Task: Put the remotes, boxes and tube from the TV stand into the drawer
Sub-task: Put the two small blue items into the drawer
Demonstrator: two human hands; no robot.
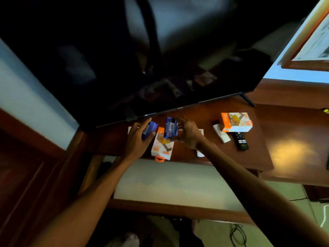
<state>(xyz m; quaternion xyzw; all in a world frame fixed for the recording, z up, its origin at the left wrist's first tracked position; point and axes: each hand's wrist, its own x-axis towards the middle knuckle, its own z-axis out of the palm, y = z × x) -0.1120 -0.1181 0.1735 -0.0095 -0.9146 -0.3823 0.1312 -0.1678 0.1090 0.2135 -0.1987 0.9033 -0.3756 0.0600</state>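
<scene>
My left hand (pixel 138 138) is closed around a small blue box (pixel 150 130) above the wooden TV stand (pixel 258 154). My right hand (pixel 188 133) pinches a second blue box (pixel 170 129) between thumb and fingers. Between the hands an orange-and-white box (pixel 161 148) lies flat at the stand's front edge. Another orange-and-white box (pixel 236 122) stands to the right. Beside it lie a white remote (pixel 221 133) and a black remote (pixel 240 140). A white object (pixel 200 154) shows partly under my right wrist. The open drawer (pixel 169 182), with a pale bottom, is below the stand's edge.
A large dark TV screen (pixel 133 59) hangs over the stand, its foot (pixel 248 99) at the right. A framed picture (pixel 313 41) leans at the upper right. Cables (pixel 236 234) lie on the floor. Dark wooden panels (pixel 26 175) run along the left.
</scene>
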